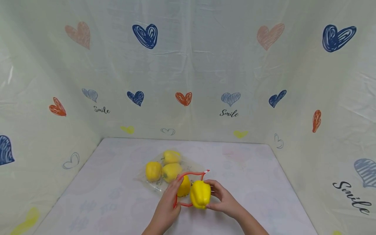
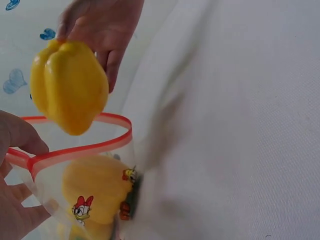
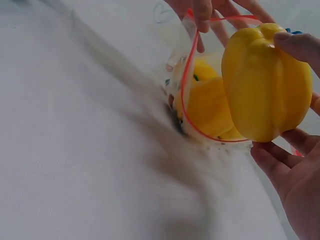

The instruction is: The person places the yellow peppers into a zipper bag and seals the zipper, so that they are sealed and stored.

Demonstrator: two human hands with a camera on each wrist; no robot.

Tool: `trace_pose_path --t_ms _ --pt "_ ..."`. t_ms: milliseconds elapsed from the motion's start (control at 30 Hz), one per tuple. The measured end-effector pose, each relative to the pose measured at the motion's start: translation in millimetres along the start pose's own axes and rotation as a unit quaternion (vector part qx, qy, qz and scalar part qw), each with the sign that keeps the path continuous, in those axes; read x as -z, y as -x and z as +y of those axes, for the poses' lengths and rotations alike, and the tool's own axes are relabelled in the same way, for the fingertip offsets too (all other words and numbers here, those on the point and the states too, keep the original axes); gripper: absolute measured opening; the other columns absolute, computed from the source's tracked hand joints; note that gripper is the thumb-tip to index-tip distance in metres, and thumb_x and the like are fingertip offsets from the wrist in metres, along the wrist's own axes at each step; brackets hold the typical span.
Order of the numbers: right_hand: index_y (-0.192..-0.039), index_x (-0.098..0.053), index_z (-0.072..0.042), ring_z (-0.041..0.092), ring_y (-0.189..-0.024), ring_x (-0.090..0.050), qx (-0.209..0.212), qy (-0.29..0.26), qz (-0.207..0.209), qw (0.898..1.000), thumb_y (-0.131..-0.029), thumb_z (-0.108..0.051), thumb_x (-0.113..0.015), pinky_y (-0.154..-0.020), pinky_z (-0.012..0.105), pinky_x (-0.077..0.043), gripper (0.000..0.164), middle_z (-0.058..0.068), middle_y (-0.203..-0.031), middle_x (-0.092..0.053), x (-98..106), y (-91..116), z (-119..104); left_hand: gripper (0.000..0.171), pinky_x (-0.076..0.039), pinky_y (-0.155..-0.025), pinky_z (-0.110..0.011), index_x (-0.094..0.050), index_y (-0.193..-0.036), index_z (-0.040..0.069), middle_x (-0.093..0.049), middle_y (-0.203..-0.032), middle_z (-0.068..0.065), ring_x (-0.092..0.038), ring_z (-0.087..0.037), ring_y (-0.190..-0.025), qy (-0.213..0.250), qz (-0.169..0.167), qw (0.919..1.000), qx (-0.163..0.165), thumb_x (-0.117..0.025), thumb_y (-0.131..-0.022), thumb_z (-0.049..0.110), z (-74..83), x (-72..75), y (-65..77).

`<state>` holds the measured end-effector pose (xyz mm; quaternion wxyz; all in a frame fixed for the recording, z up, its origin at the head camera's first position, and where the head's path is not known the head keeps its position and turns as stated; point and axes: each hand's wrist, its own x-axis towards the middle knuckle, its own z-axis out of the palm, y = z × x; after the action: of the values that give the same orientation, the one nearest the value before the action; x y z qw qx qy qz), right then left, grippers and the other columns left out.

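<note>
A clear plastic bag with a red rim and small cartoon prints lies on the table, its mouth spread wide toward me. My left hand pinches the rim on the left side. Between the thumb and fingers of my right hand is a yellow bell pepper, held right at the bag's mouth. In the right wrist view this pepper overlaps the red rim. Several more yellow peppers are inside the bag, one of them close behind the opening.
A white table with faint prints spreads around the bag. Pale curtains printed with hearts and the word Smile hang behind it and along both sides.
</note>
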<state>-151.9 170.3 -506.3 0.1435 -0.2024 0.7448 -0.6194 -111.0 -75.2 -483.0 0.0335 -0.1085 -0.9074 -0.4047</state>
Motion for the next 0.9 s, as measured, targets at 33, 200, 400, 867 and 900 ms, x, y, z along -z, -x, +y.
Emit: trace_pose_path --t_ms 33,200,400,867,900 --pt "-0.138 -0.045 -0.009 0.031 -0.125 -0.047 0.0 -0.001 0.0 1.0 -0.079 -0.015 -0.08 -0.099 0.019 -0.042 0.07 0.012 -0.141 -0.046 -1.4 -1.5 0.7 0.082 -0.032 -0.108 -0.056 -0.042 -0.148 0.015 -0.036 -0.154 -0.004 -0.033 -0.032 -0.139 0.001 0.0 1.0 -0.001 -0.064 -0.074 -0.012 -0.2 0.2 0.0" --pt "-0.14 -0.045 -0.011 0.031 -0.125 -0.047 -0.006 -0.002 0.008 1.0 -0.08 -0.018 -0.08 -0.099 0.019 -0.041 0.07 0.01 -0.142 -0.047 -8.1 -8.2 3.5 0.085 -0.031 -0.109 -0.056 -0.04 -0.149 0.017 -0.036 -0.154 -0.004 -0.033 -0.031 -0.139 0.001 0.004 0.9999 -0.013 -0.063 -0.073 -0.013 -1.1 0.6 -0.4" --pt "-0.139 -0.049 -0.018 0.026 -0.121 -0.049 0.006 0.054 0.035 0.998 -0.079 -0.024 -0.082 -0.103 0.04 -0.043 0.069 0.003 -0.138 -0.051 -15.6 -12.9 2.2 0.087 -0.032 -0.108 -0.056 -0.041 -0.149 0.014 -0.034 -0.155 -0.005 -0.035 -0.033 -0.138 0.003 0.019 0.9986 -0.05 -0.063 -0.071 -0.016 -3.0 0.8 0.3" --pt "-0.133 -0.057 -0.02 0.033 -0.11 -0.047 -0.046 0.121 0.178 0.975 -0.068 -0.027 -0.089 -0.089 0.05 -0.044 0.073 0.007 -0.119 -0.053 -32.1 -20.2 -11.0 0.085 -0.032 -0.107 -0.06 -0.041 -0.149 0.013 -0.038 -0.153 -0.008 -0.033 -0.036 -0.139 0.002 0.014 0.9985 -0.053 -0.059 -0.071 -0.014 -6.8 -1.7 -0.1" --pt "-0.133 -0.057 -0.018 0.033 -0.11 -0.047 -0.042 0.118 0.184 0.975 -0.068 -0.026 -0.089 -0.09 0.051 -0.044 0.073 0.007 -0.121 -0.053 -33.5 -20.6 -11.2 0.085 -0.032 -0.107 -0.06 -0.04 -0.149 0.013 -0.038 -0.153 -0.008 -0.033 -0.036 -0.139 0.002 0.014 0.9985 -0.053 -0.059 -0.071 -0.014 -6.6 -1.6 -0.1"
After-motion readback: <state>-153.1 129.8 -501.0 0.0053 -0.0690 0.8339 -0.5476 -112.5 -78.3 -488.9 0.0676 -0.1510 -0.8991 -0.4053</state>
